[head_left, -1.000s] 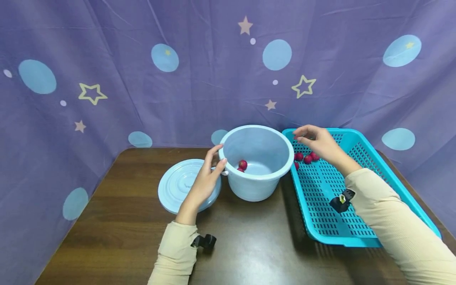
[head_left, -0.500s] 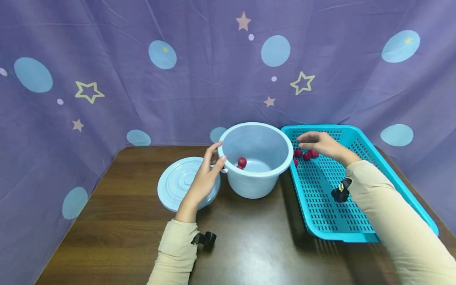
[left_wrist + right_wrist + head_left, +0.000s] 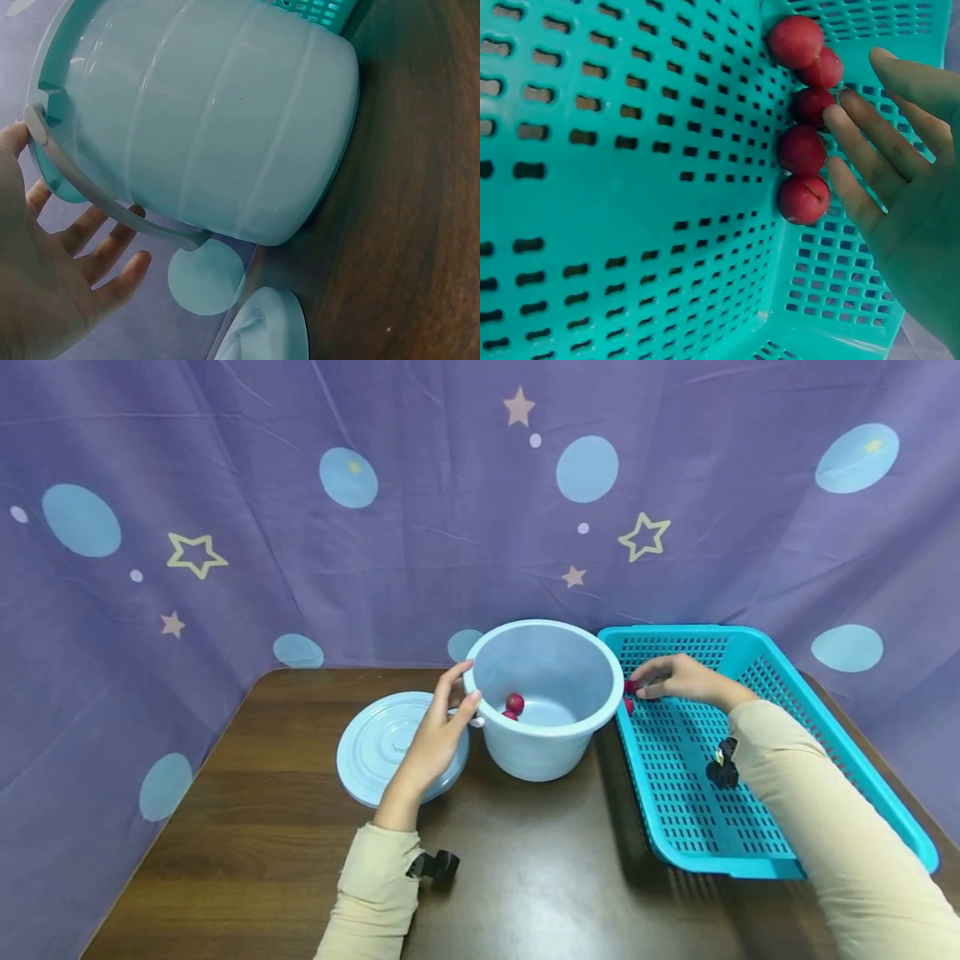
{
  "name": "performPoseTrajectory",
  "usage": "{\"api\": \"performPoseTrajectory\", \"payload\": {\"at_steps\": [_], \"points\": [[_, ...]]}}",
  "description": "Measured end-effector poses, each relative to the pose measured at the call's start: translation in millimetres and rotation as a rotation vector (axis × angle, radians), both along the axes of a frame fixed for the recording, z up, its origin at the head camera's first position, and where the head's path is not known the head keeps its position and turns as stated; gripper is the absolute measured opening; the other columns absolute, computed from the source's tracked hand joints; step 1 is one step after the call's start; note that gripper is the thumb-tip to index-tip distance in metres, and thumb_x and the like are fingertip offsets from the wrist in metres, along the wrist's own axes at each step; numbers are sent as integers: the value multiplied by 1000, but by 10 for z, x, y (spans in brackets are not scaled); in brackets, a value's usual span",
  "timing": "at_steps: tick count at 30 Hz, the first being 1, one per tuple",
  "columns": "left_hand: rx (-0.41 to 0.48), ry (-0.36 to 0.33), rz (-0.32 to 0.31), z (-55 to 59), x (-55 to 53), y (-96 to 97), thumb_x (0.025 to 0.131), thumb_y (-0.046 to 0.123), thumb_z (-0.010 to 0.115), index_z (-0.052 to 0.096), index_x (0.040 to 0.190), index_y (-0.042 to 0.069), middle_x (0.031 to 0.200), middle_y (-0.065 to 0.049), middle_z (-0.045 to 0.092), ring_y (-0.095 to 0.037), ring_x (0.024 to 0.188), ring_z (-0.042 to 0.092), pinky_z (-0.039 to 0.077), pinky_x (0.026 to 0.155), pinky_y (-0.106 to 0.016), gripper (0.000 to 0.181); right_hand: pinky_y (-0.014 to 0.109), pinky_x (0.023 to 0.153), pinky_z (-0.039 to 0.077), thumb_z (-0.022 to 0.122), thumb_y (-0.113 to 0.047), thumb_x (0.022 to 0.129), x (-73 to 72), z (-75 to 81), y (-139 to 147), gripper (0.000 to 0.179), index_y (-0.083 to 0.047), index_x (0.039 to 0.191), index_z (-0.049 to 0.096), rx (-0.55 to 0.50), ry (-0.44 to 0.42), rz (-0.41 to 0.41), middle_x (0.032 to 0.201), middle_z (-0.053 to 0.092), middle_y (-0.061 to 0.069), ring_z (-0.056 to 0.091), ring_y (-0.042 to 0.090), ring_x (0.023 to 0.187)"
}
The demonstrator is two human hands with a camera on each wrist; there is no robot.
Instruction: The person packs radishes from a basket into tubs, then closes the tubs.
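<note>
Five red round fruits (image 3: pixel 802 150) sit in a close row at the far left end of the turquoise basket (image 3: pixel 678 777), and the right hand (image 3: pixel 690 681) is down among them. Its grip is loose: the fingers are extended and slightly bent, with fingertips against or right beside the middle fruits and the thumb well apart from them. As far as the overlapping view allows, they touch the fruit without closing round any of it.

Two more red fruits (image 3: pixel 514 703) lie together on the bottom of the pale blue bucket (image 3: pixel 536 760), toward its left side. It stands on the dark wooden worktop (image 3: pixel 510 877), just left of the basket. The left hand (image 3: pixel 437 735) is at the bucket's left rim with a slack, widely spread grip; thumb and forefinger touch the rim, and the other fingers fan out near the hanging handle (image 3: pixel 105 201).

On the worktop, a matching round lid (image 3: pixel 378 747) lies flat to the left of the bucket, partly covered by the left hand and wrist. Both arms have cream sleeves (image 3: pixel 375 877). A purple curtain (image 3: pixel 420 552) printed with stars and blue spots hangs behind.
</note>
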State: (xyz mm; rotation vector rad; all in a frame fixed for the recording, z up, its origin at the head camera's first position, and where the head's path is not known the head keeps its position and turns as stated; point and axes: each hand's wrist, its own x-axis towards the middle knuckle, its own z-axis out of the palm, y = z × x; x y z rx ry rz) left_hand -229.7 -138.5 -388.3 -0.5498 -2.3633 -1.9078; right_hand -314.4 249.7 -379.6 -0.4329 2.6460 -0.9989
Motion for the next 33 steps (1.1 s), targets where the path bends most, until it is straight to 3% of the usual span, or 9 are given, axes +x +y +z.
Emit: {"api": "performPoseTrajectory", "payload": {"at_steps": [7, 11, 14, 18, 22, 24, 31, 33], "points": [[-4, -20, -9, 2, -1, 0, 107, 23, 46, 28, 154, 18, 135, -23, 46, -30, 117, 51, 42, 99, -50, 51, 52, 92, 50, 71, -8, 90, -11, -106, -88, 39, 7, 125, 61, 22, -7, 35, 117, 66, 23, 66, 33, 102], [-18, -29, -6, 188, 127, 16, 106, 17, 45, 28, 154, 9, 133, -25, 47, -31, 116, 51, 43, 99, -49, 51, 47, 87, 54, 71, -2, 88, -5, -143, -181, 37, 9, 122, 62, 19, -16, 55, 111, 67, 21, 68, 28, 94], [-23, -5, -4, 168, 109, 16, 106, 21, 46, 30, 153, 14, 134, -25, 48, -28, 117, 52, 43, 97, -46, 50, 44, 83, 55, 71, 1, 85, -11, -157, -223, 32, 8, 116, 64, 44, 8, 54, 103, 68, 17, 67, 24, 88], [-15, 13, -2, -28, -24, -5, 106, 28, 48, 31, 152, 24, 136, -21, 49, -26, 117, 52, 43, 97, -44, 49, 43, 81, 55, 70, 3, 85, -23, -202, -241, 27, 7, 112, 65, 68, 18, 42, 100, 67, 15, 65, 24, 87], [-19, -14, -10, -22, -23, -6, 106, 27, 47, 29, 154, 22, 140, -21, 46, -28, 122, 50, 42, 99, -45, 51, 42, 78, 54, 69, 4, 85, -33, -244, -248, 24, 6, 109, 64, 88, 18, 44, 97, 64, 15, 63, 24, 87], [-26, -27, -15, 11, -8, -1, 107, 25, 46, 28, 154, 19, 141, -24, 45, -30, 123, 49, 41, 99, -46, 52, 42, 77, 53, 70, 4, 84, -35, -258, -244, 24, 6, 107, 64, 102, 28, 47, 95, 64, 15, 62, 25, 86], [-46, -34, -14, 308, 186, 32, 106, 17, 44, 27, 153, 8, 138, -29, 45, -32, 119, 51, 43, 98, -45, 51, 40, 72, 54, 72, 7, 82, -47, -274, -251, 25, 6, 106, 64, 111, 59, 57, 93, 63, 13, 61, 23, 80], [-44, -32, -10, 321, 196, 32, 106, 17, 44, 28, 153, 7, 138, -29, 45, -32, 118, 51, 42, 99, -46, 50, 40, 71, 52, 72, 5, 82, -54, -278, -263, 25, 5, 105, 64, 123, 67, 60, 91, 63, 13, 59, 22, 79]]}}
